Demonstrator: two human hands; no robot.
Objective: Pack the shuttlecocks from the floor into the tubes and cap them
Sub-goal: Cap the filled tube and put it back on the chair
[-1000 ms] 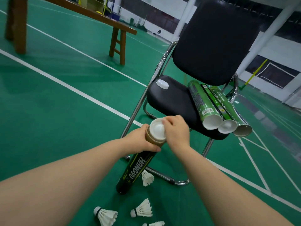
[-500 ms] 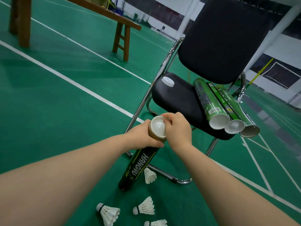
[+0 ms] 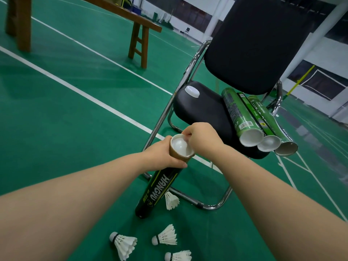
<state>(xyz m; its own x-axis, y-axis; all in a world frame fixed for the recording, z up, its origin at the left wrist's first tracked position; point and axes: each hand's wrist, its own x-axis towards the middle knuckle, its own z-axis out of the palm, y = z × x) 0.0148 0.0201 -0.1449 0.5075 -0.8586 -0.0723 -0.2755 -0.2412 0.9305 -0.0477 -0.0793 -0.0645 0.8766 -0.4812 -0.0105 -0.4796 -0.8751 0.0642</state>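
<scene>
The black tube (image 3: 160, 193) leans with its base on the floor (image 3: 75, 129) and its mouth up, toward the camera. The left hand (image 3: 162, 153) has its fingers wrapped round the tube's top. The right hand (image 3: 203, 140) pinches the white cap (image 3: 181, 147) at the mouth. Four shuttlecocks (image 3: 165, 236) lie around the base. The chair (image 3: 199, 108) behind carries three green tubes (image 3: 239, 113) and a spare cap (image 3: 192, 91). The label reads HANGYU.

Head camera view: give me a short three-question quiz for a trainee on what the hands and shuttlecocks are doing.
1. True or false: the left hand grips the black tube.
2. How many shuttlecocks show on the floor?
3. The right hand pinches: A, a shuttlecock; B, the white cap at the tube's mouth; C, nothing.
Key: 1 true; 2 four; 3 B.
</scene>
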